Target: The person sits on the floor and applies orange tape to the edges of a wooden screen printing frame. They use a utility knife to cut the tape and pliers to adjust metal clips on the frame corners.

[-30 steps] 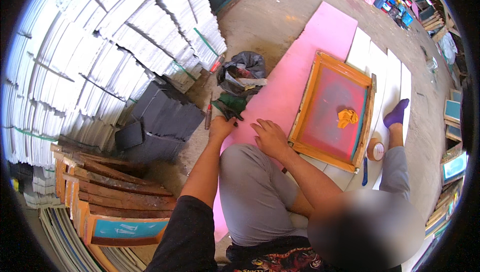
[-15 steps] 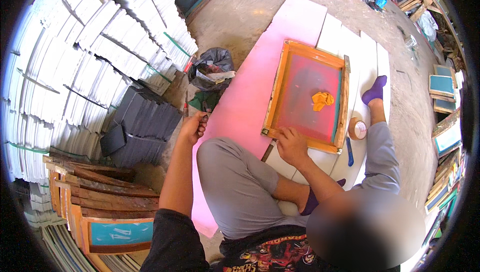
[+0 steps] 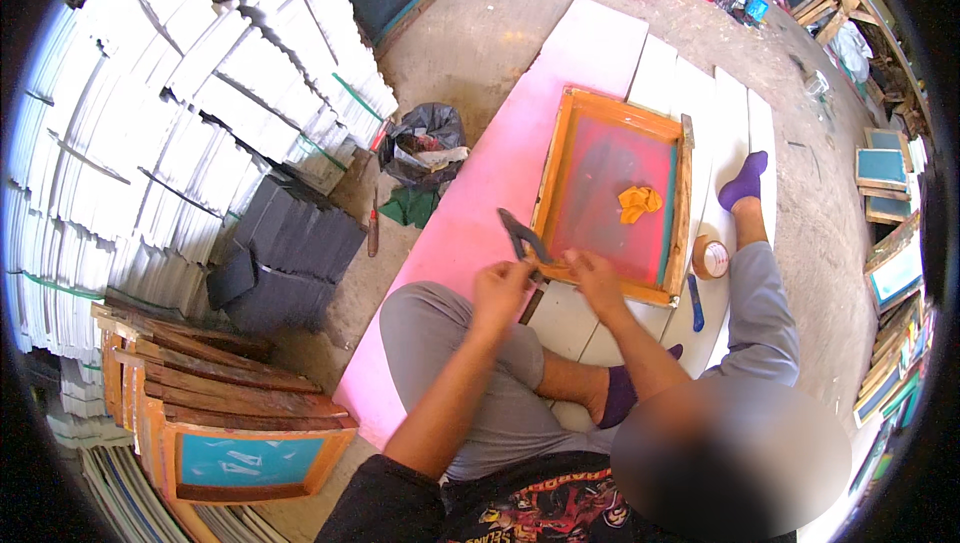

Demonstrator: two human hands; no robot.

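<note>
A screen-printing frame [image 3: 685, 205] of orange-brown wood, with pinkish-red mesh, lies on the boards in front of me. A crumpled orange cloth [image 3: 639, 204] rests on its mesh. My left hand [image 3: 502, 293] is closed at the near left corner, gripping a dark tool [image 3: 513, 228] with an angled, open-loop outline; its exact kind does not show. Just to the right, my right hand [image 3: 597, 286] has its fingers bent against the near rail. Beside the frame's right edge lie a roll of brown tape [image 3: 710, 257] and a blue cutter knife [image 3: 696, 303].
Pink-tinted and white boards [image 3: 480, 213] lie beneath the work. On the floor at left are a screwdriver [image 3: 373, 226], a black plastic bag [image 3: 432, 128] and a dark stack of sheets [image 3: 290, 253]. Tall white stacks [image 3: 150, 123] and wooden frames [image 3: 330, 448] stand farther left.
My left hand has moved right from above the floor to the frame's near left corner, bringing the dark tool into plain view. My right hand has shifted only slightly.
</note>
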